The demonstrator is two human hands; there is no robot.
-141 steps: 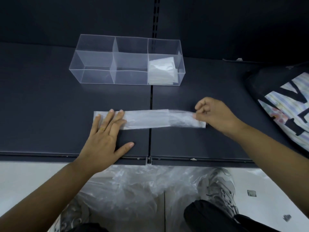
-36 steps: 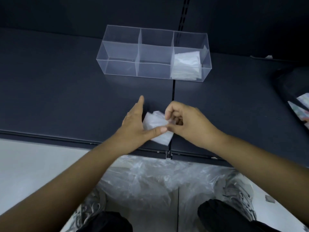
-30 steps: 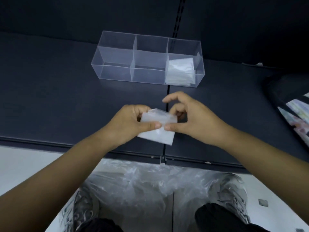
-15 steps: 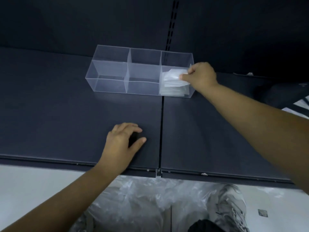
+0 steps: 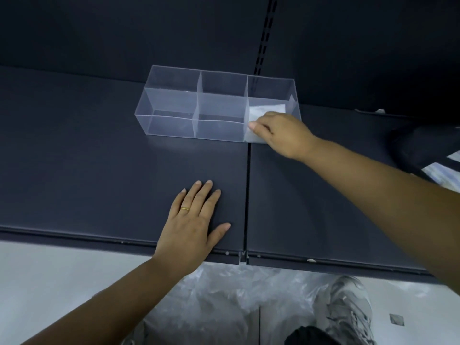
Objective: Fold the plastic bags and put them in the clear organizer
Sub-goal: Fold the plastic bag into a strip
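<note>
Folded plastic bags are lying in the right compartment of the clear organizer, which is standing at the back of the dark shelf. My right hand is reaching down into this compartment over the bags; its fingers are hidden, so I cannot tell if they are pinching the bags or only pressing them. My left hand is resting flat on the shelf near the front edge, fingers straight, holding nothing.

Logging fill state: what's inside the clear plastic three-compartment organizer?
White folded plastic bags lie in the right compartment of the clear organizer; middle and left compartments show nothing. The right hand reaches in and covers the stack's front, so bag count and its grip are hidden.
</note>
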